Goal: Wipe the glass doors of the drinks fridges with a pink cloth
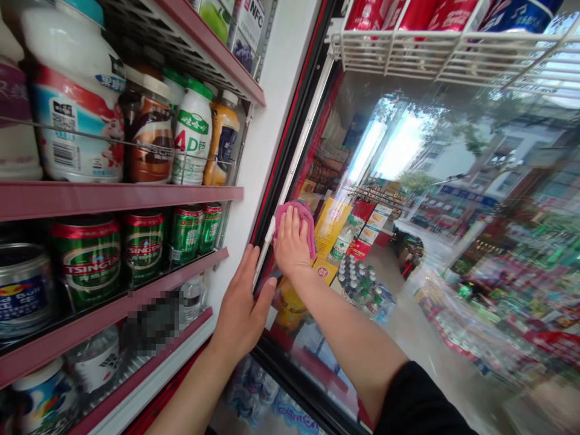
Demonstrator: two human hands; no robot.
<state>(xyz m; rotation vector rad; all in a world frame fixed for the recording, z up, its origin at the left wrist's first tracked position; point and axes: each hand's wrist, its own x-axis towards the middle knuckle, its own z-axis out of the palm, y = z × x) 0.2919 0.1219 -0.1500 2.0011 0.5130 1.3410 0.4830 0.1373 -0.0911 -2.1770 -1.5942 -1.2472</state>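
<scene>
**Pink microfibre cloth (299, 209) being pressed onto a cooler's glass door (408, 302) by the right hand (290, 241)**

The soft, bunched cloth is being pinned under an open palm and straight, closed fingers, not gripped; its folded length is being held upright beside the black door frame (296, 103), with one fold hanging past the little-finger side. The left hand (240, 308) is being kept open and empty, fingers slightly spread, flat against the white jamb (231, 266), just beside the frame. To the left, green Tsingtao beer cans (88, 263) are being displayed on a red metal shelf (113, 199), while a black sleeve (408, 405) is being shown at the right forearm's end, low in view.
</scene>
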